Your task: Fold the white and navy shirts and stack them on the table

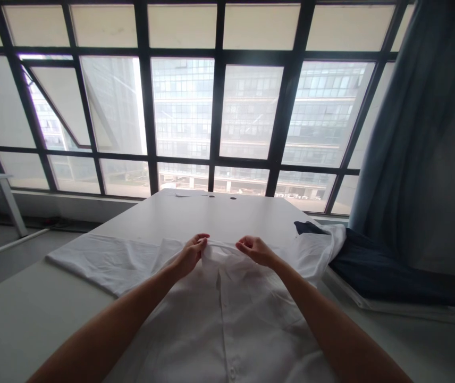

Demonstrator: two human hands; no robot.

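A white button-up shirt lies spread front side up on the white table, its collar end away from me and its button strip running down the middle. One sleeve stretches out to the left, the other to the right. My left hand pinches the left part of the collar. On the collar's right side, my right hand is closed with thumb and fingers together on the fabric edge. Between the two hands the collar is slightly lifted. The shirt's lower end runs out of view towards me.
Dark navy and white folded clothes lie at the table's right side, touching the shirt's right sleeve. The white table reaches towards the large windows, with two dark round holes near its far edge. A blue curtain hangs at right; another table stands at left.
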